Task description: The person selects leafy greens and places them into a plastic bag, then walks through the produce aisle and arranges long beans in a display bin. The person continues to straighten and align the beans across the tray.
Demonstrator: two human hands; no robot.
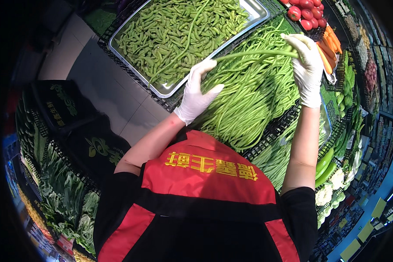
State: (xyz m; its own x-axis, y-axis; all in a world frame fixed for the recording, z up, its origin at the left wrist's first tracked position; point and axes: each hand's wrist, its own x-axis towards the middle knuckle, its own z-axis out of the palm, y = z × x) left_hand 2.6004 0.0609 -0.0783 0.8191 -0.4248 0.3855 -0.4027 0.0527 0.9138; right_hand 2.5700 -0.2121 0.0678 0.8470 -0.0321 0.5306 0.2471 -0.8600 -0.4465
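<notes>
Both my hands wear thin white gloves. My right hand (307, 67) grips one end of a few long green beans (258, 53), which stretch leftward above the pile. My left hand (199, 90) has its thumb spread from its fingers, and its fingertips meet the far end of the held beans. Beneath both hands lies a big heap of yardlong beans (245, 101). A metal tray (165, 93) beyond my left hand is full of edamame pods (180, 39). One long bean (191, 28) rests across the pods.
Carrots (327, 49) and tomatoes (308, 13) sit past my right hand. Black crate edges (271, 126) divide the beans from paler long beans (275, 160). Cauliflower (324, 195) stands by my right elbow. Leafy greens (59, 186) and dark printed covers (65, 104) are at left.
</notes>
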